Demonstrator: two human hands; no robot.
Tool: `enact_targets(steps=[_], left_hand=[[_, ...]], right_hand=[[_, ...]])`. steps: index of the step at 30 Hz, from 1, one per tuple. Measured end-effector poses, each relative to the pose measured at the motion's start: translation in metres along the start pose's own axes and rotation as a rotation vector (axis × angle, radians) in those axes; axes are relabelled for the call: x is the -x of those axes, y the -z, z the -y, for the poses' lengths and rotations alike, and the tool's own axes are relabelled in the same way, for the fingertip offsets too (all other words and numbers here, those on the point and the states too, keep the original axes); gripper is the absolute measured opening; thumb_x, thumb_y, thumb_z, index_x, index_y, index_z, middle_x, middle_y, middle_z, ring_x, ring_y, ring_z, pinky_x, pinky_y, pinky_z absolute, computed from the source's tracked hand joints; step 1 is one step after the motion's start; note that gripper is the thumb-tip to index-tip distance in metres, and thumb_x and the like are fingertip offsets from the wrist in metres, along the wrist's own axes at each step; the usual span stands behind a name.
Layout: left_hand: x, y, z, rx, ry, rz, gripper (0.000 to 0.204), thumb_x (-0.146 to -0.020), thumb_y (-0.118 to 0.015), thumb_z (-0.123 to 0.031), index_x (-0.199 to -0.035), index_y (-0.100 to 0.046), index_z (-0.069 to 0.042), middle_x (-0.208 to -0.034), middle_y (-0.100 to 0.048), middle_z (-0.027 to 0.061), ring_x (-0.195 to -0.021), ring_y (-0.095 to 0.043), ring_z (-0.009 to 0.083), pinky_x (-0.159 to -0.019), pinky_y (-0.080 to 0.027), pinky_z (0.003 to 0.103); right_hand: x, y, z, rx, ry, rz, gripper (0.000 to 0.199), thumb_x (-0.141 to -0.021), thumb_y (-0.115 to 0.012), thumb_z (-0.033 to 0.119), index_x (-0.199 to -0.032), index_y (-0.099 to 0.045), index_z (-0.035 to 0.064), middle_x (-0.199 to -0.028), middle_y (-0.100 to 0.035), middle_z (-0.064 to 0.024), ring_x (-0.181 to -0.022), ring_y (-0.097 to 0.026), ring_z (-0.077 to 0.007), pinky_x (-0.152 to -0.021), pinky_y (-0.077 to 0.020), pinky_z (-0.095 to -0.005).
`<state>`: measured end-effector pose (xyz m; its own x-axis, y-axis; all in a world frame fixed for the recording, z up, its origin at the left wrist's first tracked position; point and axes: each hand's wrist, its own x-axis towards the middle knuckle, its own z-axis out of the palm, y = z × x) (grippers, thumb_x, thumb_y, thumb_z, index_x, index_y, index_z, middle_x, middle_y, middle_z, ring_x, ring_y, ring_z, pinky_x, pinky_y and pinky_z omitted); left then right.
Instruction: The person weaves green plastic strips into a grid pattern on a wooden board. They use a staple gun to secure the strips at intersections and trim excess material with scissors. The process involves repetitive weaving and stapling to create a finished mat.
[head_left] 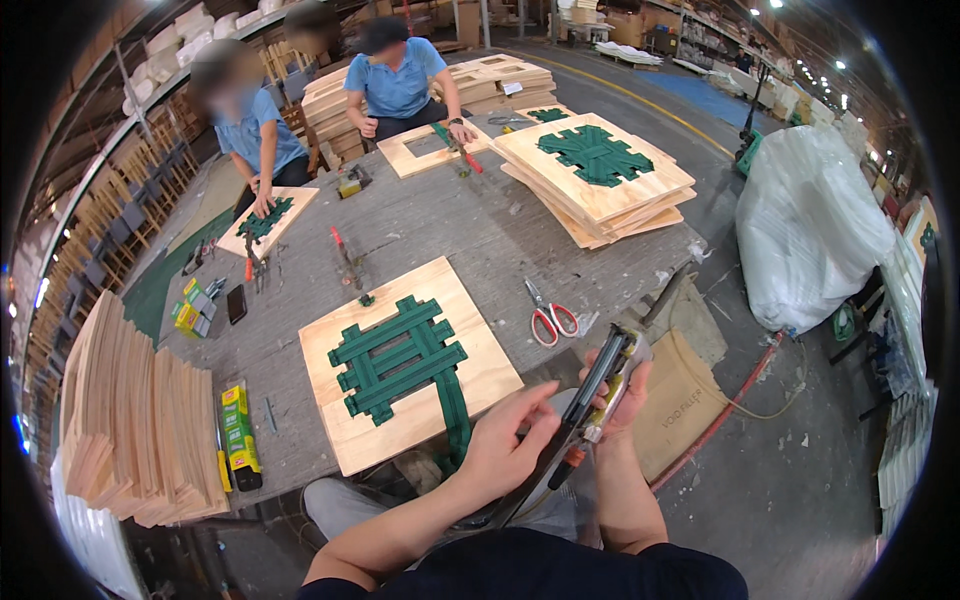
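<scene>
Staple gun (pixel 596 380), likely heavy, hard, was held in right hand's (pixel 628 405) fingers, best gripped round body; left hand's (pixel 512 437) fingers, curled beside, hold unclear.

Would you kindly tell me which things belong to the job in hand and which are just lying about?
Likely job items: black handheld tool, nearest pale wooden board, woven green webbing.
Likely lying about: black rectangular phone, white plastic-wrapped bundle.

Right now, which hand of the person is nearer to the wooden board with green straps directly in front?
The left hand. It is beside the near right corner of the board; the right hand is farther right, holding a black and silver tool.
</scene>
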<state>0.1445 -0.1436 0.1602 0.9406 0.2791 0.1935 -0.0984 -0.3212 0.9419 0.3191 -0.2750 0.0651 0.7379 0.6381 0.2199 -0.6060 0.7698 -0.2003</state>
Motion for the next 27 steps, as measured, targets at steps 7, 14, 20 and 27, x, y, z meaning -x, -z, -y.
enact_targets(steps=[7,14,20,27], left_hand=[[0.058,-0.006,0.025,0.026,0.225,0.253,0.070,-0.095,-0.074,-0.032,-0.147,-0.044,0.003,-0.127,-0.061,0.0161,-0.117,-0.060,0.0259,-0.103,-0.046,0.037],[0.043,-0.008,0.002,-0.005,-0.021,-0.016,0.074,-0.094,-0.073,-0.034,-0.150,-0.041,0.003,-0.138,-0.053,0.0251,-0.129,-0.053,0.0370,-0.108,-0.042,0.042],[0.040,-0.004,-0.007,-0.003,-0.039,-0.084,0.082,-0.094,-0.073,-0.035,-0.156,-0.034,0.003,-0.134,-0.056,0.0277,-0.127,-0.054,0.0397,-0.108,-0.043,0.045],[0.024,0.012,0.002,0.214,0.114,-0.009,0.071,-0.098,-0.070,-0.030,-0.153,-0.039,0.003,-0.123,-0.063,0.0214,-0.115,-0.064,0.0272,-0.099,-0.050,0.037]], right_hand=[[-0.013,-0.029,-0.017,0.092,0.001,0.079,0.087,-0.087,-0.059,0.078,-0.133,-0.060,0.0051,-0.110,-0.060,-0.0072,-0.085,-0.054,-0.0187,-0.082,-0.0507,-0.0404],[-0.005,-0.044,-0.056,0.186,-0.259,0.417,0.074,-0.085,-0.069,0.071,-0.141,-0.059,0.0246,-0.129,-0.057,-0.0115,-0.125,-0.056,-0.0359,-0.108,-0.0426,-0.0605],[0.010,-0.052,-0.075,0.116,-0.306,0.364,0.071,-0.084,-0.071,0.070,-0.141,-0.058,0.0296,-0.133,-0.056,-0.0094,-0.131,-0.052,-0.0385,-0.112,-0.0404,-0.0648],[0.001,-0.041,-0.061,0.277,-0.311,0.243,0.088,-0.082,-0.073,0.070,-0.145,-0.054,0.0129,-0.139,-0.056,-0.0099,-0.135,-0.050,-0.0352,-0.112,-0.0408,-0.0659]])
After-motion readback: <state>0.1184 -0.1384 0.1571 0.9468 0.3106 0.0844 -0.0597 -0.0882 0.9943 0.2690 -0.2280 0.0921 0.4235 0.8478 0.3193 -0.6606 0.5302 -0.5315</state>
